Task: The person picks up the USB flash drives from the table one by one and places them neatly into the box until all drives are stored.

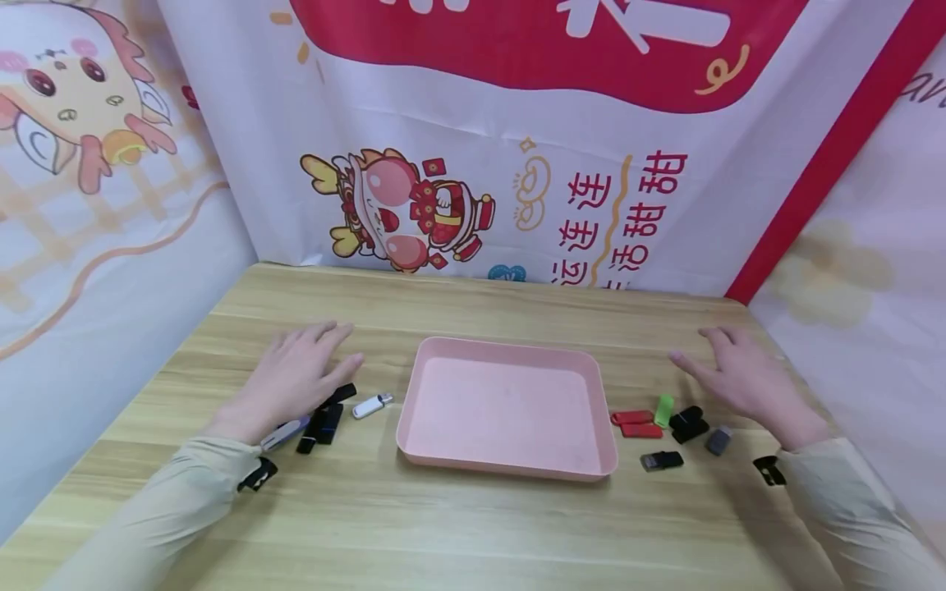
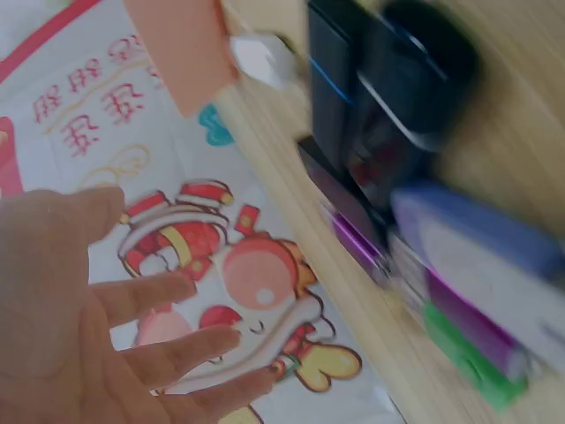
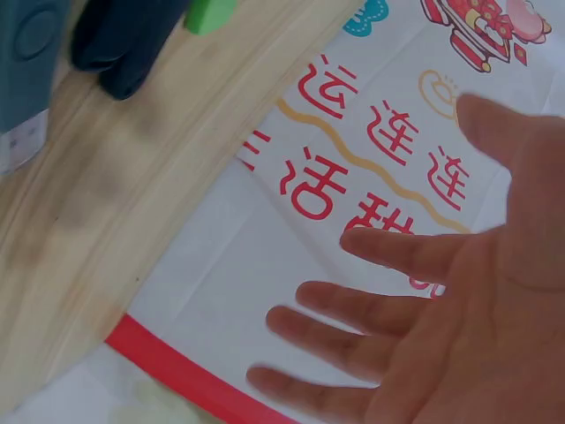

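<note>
My left hand (image 1: 291,377) hovers over the left part of the table with its fingers spread and nothing in them. Below it lie a white USB stick (image 1: 373,405), several black USB sticks (image 1: 321,427) and a grey-lilac one (image 1: 284,432). The left wrist view also shows a green stick (image 2: 472,358) and a purple one (image 2: 357,247) in that pile. On the other side my right hand (image 1: 750,386) is held with fingers extended and holds nothing. Near it are red sticks (image 1: 640,430), a green one (image 1: 663,410), black ones (image 1: 688,423) and a grey one (image 1: 718,441).
Between the two groups of sticks stands a shallow pink tray (image 1: 510,469) with bare insides. A black-and-silver USB stick (image 1: 661,460) lies right of its near corner. Printed cloth (image 1: 458,107) hangs behind the wooden table (image 1: 443,533) and along both sides.
</note>
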A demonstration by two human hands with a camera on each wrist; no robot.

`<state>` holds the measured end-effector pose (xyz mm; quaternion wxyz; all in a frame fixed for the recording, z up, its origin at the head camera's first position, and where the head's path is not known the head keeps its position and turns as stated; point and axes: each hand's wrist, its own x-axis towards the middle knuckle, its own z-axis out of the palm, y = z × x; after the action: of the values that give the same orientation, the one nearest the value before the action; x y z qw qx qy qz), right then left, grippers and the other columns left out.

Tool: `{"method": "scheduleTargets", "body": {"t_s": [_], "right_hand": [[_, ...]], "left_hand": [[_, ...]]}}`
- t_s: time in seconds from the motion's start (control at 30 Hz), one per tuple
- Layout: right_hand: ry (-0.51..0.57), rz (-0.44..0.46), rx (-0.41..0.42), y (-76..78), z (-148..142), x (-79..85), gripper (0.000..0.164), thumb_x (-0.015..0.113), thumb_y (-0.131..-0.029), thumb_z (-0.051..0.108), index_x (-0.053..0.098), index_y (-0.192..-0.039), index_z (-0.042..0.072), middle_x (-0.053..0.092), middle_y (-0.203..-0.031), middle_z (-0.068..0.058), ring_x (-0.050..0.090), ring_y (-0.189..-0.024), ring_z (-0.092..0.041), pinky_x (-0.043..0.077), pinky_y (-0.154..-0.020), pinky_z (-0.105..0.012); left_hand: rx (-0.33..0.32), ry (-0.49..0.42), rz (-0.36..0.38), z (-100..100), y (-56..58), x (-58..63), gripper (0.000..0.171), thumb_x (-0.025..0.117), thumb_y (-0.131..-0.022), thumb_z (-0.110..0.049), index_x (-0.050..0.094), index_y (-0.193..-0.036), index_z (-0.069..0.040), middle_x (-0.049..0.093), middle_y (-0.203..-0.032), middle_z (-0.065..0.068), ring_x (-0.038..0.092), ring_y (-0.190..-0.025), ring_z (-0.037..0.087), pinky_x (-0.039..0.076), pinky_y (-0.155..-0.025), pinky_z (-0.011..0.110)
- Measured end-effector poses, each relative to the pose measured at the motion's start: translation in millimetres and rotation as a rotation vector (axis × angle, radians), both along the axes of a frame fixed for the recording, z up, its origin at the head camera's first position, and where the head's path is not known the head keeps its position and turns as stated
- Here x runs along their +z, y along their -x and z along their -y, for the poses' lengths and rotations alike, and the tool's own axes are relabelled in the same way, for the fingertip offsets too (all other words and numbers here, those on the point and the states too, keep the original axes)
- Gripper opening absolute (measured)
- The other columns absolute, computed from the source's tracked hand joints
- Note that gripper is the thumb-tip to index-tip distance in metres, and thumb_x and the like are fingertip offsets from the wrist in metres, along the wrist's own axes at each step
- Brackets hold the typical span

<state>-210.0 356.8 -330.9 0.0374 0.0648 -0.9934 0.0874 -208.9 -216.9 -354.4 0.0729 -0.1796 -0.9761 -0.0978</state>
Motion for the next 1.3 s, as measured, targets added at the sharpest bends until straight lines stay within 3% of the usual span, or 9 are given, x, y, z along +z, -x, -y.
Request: {"method": "scheduleTargets", "body": {"t_s": [0.1,0.2,0.37,0.53,0.7,1.0,1.17,1.3], "right_hand": [[0.011,-0.057,0.025,-1.5,-3.7,2.4,0.080,0.047,-0.098,0.057,0.047,-0.131,-0.016,0.044,-0.128,-0.041,0.042,-0.117,-0.056,0.033,-0.094,-0.067],[0.035,-0.094,0.051,-1.9,-5.5,6.0,0.071,0.051,-0.099,0.049,0.052,-0.125,-0.017,0.051,-0.122,-0.039,0.046,-0.114,-0.054,0.035,-0.093,-0.065],[0.051,-0.116,0.084,-1.6,-5.3,10.4,0.061,0.054,-0.099,0.041,0.056,-0.120,-0.016,0.056,-0.117,-0.037,0.049,-0.112,-0.052,0.036,-0.093,-0.063],[0.050,-0.104,0.084,-4.4,-6.6,10.5,0.058,0.055,-0.099,0.039,0.057,-0.117,-0.016,0.059,-0.114,-0.035,0.051,-0.110,-0.050,0.038,-0.092,-0.063],[0.041,-0.110,0.097,-10.1,-12.8,5.7,0.052,0.059,-0.098,0.035,0.061,-0.113,-0.015,0.062,-0.109,-0.033,0.055,-0.104,-0.049,0.041,-0.088,-0.062],[0.012,-0.094,0.116,-21.5,-22.8,-3.5,0.041,0.064,-0.095,0.031,0.067,-0.102,-0.008,0.067,-0.096,-0.025,0.064,-0.089,-0.042,0.048,-0.077,-0.059],[0.018,-0.131,0.143,-25.4,-26.7,-6.0,0.034,0.067,-0.093,0.028,0.069,-0.099,-0.005,0.068,-0.092,-0.020,0.065,-0.084,-0.039,0.050,-0.073,-0.057],[0.009,-0.177,0.194,-30.0,-27.8,-7.6,0.028,0.069,-0.091,0.027,0.070,-0.098,-0.001,0.069,-0.091,-0.013,0.066,-0.081,-0.032,0.052,-0.070,-0.052]], "left_hand": [[-0.018,-0.034,-0.022,-9.4,-0.7,4.1,0.058,0.042,-0.103,-0.048,0.051,-0.140,-0.003,0.050,-0.137,0.025,0.047,-0.123,0.046,0.033,-0.100,0.063],[-0.014,-0.068,-0.009,-19.4,-2.7,8.4,0.054,0.045,-0.103,-0.044,0.053,-0.138,-0.004,0.056,-0.133,0.023,0.054,-0.118,0.043,0.044,-0.090,0.060],[-0.001,-0.113,0.042,-34.2,-7.0,10.8,0.052,0.047,-0.102,-0.041,0.053,-0.138,-0.004,0.061,-0.127,0.020,0.061,-0.107,0.040,0.050,-0.077,0.057],[0.010,-0.145,0.029,-47.1,-10.6,7.7,0.047,0.050,-0.100,-0.037,0.057,-0.132,-0.004,0.066,-0.116,0.018,0.065,-0.097,0.036,0.052,-0.069,0.054],[0.010,-0.149,0.026,-57.9,-12.8,1.3,0.042,0.054,-0.097,-0.032,0.061,-0.128,-0.004,0.070,-0.107,0.010,0.067,-0.093,0.029,0.053,-0.069,0.051],[0.021,-0.170,0.132,-72.2,-17.6,-6.9,0.042,0.059,-0.097,-0.030,0.060,-0.127,-0.001,0.070,-0.093,0.003,0.066,-0.082,0.020,0.053,-0.070,0.046],[0.023,-0.193,0.128,-77.0,-18.1,-9.9,0.041,0.063,-0.096,-0.028,0.062,-0.125,0.000,0.070,-0.089,0.004,0.065,-0.078,0.017,0.053,-0.069,0.044],[0.022,-0.211,0.133,-79.0,-18.1,-10.5,0.035,0.065,-0.095,-0.025,0.066,-0.118,0.000,0.070,-0.085,0.003,0.060,-0.066,0.013,0.051,-0.060,0.036]]}}
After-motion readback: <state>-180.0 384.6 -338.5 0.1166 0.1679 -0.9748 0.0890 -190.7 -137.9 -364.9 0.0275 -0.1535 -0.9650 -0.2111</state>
